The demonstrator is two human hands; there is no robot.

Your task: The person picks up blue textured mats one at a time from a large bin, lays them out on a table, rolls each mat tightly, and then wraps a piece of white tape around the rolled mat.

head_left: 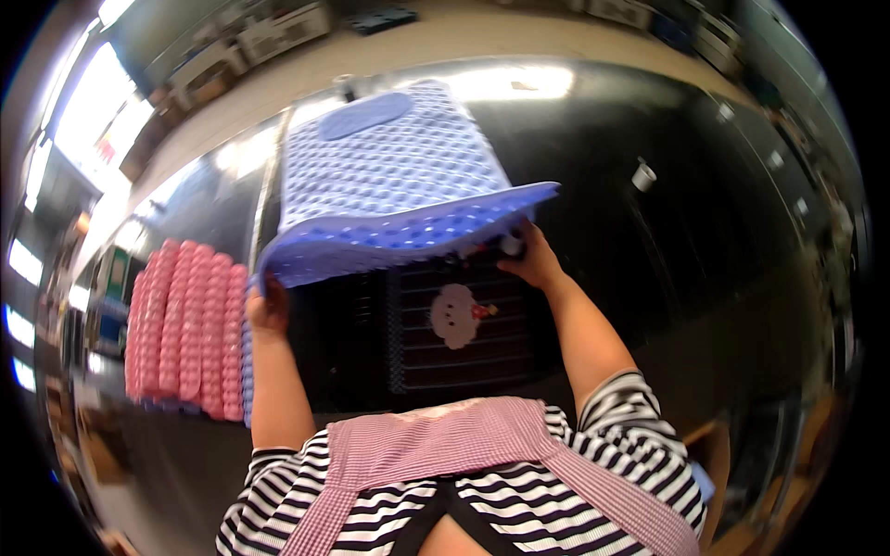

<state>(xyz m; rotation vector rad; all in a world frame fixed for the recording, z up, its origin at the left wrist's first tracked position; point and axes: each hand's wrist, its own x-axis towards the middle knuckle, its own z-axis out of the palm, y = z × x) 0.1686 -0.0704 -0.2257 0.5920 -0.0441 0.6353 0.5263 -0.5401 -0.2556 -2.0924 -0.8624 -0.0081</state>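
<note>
A light blue bumpy rubber mat (pixel 394 181) is lifted off the black table (pixel 705 232), its near edge folded up toward me. My left hand (pixel 266 310) grips the mat's left near corner. My right hand (pixel 530 259) grips the right near corner, with a small dark object showing at its fingertips. Under the raised edge lies a dark striped mat with a white cartoon figure (pixel 459 320).
A stack of pink bumpy mats (pixel 190 329) sits on the table to my left. A small white cup (pixel 643 175) stands far right on the table. Shelves and boxes line the back of the room. I wear a striped shirt and pink checked apron.
</note>
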